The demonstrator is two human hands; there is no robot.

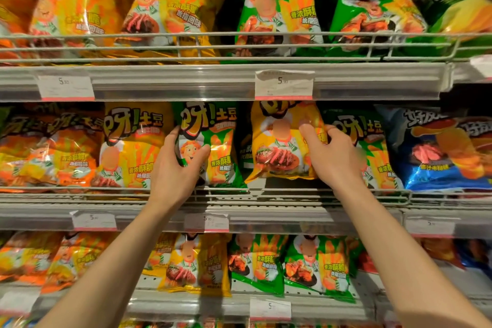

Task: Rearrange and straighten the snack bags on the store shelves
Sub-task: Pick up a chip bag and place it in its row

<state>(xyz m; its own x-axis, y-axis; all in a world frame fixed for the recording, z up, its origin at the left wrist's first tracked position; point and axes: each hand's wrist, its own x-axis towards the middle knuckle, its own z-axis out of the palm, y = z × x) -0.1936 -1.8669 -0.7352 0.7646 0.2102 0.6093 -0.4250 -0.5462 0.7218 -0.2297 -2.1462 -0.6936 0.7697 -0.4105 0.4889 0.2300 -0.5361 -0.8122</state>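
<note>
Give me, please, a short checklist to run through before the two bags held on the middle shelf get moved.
1. Left hand grips the green bag: ok.
2. Right hand holds the yellow bag: ok.
3. Yellow bag among its own colour: not ok, green bags flank it.
4. Yellow bag upright: not ok, tilted.
5. Room behind the bags: cannot tell.

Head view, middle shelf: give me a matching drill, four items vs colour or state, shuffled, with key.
Column 1:
1. bag in left hand
2. bag in right hand
3. far-right bag
4. middle shelf rail

Column 2:
A. blue
B. yellow
C. white wire
D. green

Pairs: 1-D, 2-B, 3-A, 4-C. The left hand and the right hand each grip their bag.
</note>
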